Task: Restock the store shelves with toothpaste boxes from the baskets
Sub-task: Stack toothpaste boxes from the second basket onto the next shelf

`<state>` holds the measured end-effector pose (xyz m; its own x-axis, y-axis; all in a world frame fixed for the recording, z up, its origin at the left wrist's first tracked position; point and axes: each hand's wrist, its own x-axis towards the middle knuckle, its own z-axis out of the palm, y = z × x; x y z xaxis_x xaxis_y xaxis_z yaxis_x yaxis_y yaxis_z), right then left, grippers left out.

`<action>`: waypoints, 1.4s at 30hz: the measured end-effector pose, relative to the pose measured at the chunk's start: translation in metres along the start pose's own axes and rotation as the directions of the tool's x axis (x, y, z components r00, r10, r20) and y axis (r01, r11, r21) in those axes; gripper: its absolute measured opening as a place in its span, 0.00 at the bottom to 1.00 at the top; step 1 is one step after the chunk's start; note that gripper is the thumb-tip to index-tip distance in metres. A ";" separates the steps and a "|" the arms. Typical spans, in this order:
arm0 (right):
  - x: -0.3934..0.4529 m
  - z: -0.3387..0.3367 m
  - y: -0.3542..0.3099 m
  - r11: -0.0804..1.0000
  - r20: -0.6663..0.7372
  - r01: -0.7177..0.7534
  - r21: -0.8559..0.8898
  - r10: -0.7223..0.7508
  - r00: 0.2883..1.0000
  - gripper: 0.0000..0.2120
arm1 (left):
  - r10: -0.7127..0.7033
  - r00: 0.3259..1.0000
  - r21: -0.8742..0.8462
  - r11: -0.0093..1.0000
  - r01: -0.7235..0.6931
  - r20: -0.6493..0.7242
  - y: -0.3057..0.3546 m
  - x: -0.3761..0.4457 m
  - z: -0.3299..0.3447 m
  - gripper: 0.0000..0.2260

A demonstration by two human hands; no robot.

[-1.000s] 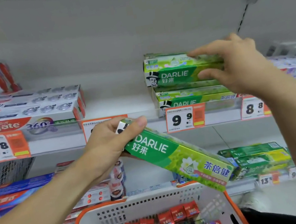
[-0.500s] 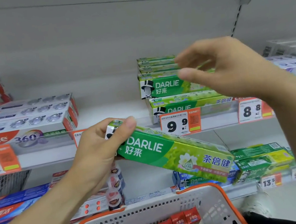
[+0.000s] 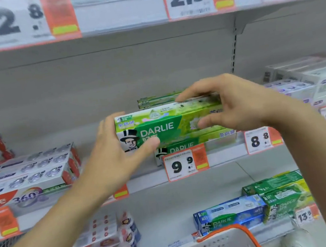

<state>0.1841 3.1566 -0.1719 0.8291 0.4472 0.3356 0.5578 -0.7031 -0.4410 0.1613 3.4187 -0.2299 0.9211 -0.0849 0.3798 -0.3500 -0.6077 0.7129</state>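
Observation:
A green Darlie toothpaste box (image 3: 164, 123) is held level at the middle shelf, just above another Darlie box (image 3: 184, 147) lying there; whether they touch I cannot tell. My left hand (image 3: 112, 158) grips its left end, thumb under the front face. My right hand (image 3: 235, 106) holds the right end, fingers on top and thumb on the front. More green boxes (image 3: 154, 101) are stacked behind. The white basket with an orange rim (image 3: 246, 235) sits at the bottom of the view, its contents mostly out of frame.
Colgate boxes (image 3: 28, 175) fill the middle shelf at left, white boxes (image 3: 309, 78) at right. A 9.9 price tag (image 3: 185, 163) hangs on the shelf edge below the Darlie stack. The lower shelf holds blue and green Darlie boxes (image 3: 255, 207) and small bottles (image 3: 126, 240).
The left hand lifted the Darlie box from above the basket up to the shelf stack and levelled it. The right hand came onto the box's right end. The view tilted upward.

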 end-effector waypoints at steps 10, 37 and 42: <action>0.016 0.021 0.032 0.970 0.020 -0.132 -0.203 0.139 0.990 0.27 | 0.027 0.983 0.174 0.983 -0.060 0.184 -0.045 0.025 0.042 0.23; 0.014 0.048 0.033 0.829 0.062 -0.167 -0.533 0.236 0.970 0.54 | -0.007 0.953 -0.010 1.000 0.010 0.303 -0.035 0.054 0.050 0.37; 0.011 0.054 0.030 0.821 0.024 -0.172 -0.544 0.221 0.975 0.47 | -0.006 0.974 -0.021 1.000 0.011 0.227 -0.039 0.050 0.054 0.32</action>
<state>0.2123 3.1698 -0.2262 0.9324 0.2943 0.2095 0.2942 -0.9552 0.0327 0.2300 3.3950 -0.2706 0.9378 -0.2583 0.2319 -0.3434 -0.5921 0.7290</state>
